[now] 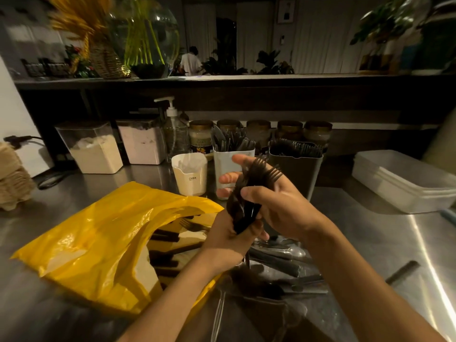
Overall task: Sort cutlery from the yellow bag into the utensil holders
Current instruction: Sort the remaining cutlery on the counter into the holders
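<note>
A bundle of forks, dark, sits at the centre of the frame, held between both hands above a steel counter. The tines fan out toward the upper right and the handles point down and to the left.

The left hand comes in from the lower left with the forearm angled upward. It is clenched round the handle ends at the bottom of the bundle.

The right hand reaches in from the lower right, back of the hand toward the camera. It grasps the bundle higher up. The thumb presses across the near side, and the fingers curl round the far side, their tips showing to the left of the forks.

The yellow bag lies flat at the centre left, just beside the left wrist. Its mouth opens to the right, with dark-handled cutlery showing inside.

Behind the hands, 3 holders stand in a row. From left to right they are a cream cup, a white holder holding dark cutlery, and a dark holder also filled with dark cutlery. The fork tines overlap the gap between the white and dark holders.

Loose metal cutlery lies on the counter under the right forearm. A white tray sits at the right edge. A pump bottle and 2 clear tubs of powder stand at the upper left of the counter.
</note>
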Demonstrator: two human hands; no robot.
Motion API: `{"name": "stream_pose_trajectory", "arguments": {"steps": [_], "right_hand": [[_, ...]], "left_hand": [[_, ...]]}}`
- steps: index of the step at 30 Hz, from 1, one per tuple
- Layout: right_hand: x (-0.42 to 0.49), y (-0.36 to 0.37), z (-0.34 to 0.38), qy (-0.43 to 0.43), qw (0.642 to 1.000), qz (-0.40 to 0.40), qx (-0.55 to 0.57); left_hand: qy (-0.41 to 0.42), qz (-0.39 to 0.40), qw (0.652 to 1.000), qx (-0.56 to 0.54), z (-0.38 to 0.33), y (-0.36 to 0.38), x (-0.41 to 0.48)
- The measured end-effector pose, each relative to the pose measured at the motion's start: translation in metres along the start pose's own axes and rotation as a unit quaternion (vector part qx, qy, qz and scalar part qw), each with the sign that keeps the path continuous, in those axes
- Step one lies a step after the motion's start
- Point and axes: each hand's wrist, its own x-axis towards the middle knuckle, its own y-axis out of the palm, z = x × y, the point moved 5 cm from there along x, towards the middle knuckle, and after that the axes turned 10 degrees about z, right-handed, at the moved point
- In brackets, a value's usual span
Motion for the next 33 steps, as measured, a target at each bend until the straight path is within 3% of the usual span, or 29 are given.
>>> {"name": "stream_pose_trajectory", "arguments": {"steps": [5, 10, 14, 17, 21, 27, 33], "right_hand": [[0.002, -0.012, -0.013, 0.017, 0.991, -0.053, -0.120], [-0.001, -0.012, -0.015, 0.100, 0.970, -0.021, -0.222], [-0.002, -0.009, -0.011, 0.106, 0.942, 0.034, -0.316], [-0.003, -0.017, -0.008, 0.066, 0.935, -0.035, -0.346], [-0.002, -0.021, -0.003, 0.021, 0.945, -0.085, -0.314], [-0.003, -0.023, -0.005, 0.028, 0.980, -0.033, -0.192], [-0.007, -0.024, -0.005, 0.035, 0.999, -0.018, -0.024]], "left_hand": [[-0.005, -0.005, 1.000, 0.012, 0.005, 0.001, 0.000], [0.014, 0.013, 1.000, 0.015, 0.011, 0.001, 0.002], [0.020, 0.034, 0.999, -0.030, 0.008, 0.001, 0.001], [-0.008, 0.067, 0.996, -0.057, 0.007, 0.006, -0.002], [-0.062, 0.038, 0.989, -0.128, 0.008, 0.001, -0.004], [-0.056, 0.028, 0.967, -0.246, 0.000, 0.000, -0.003], [-0.067, 0.074, 0.939, -0.329, -0.004, 0.000, -0.005]]}}
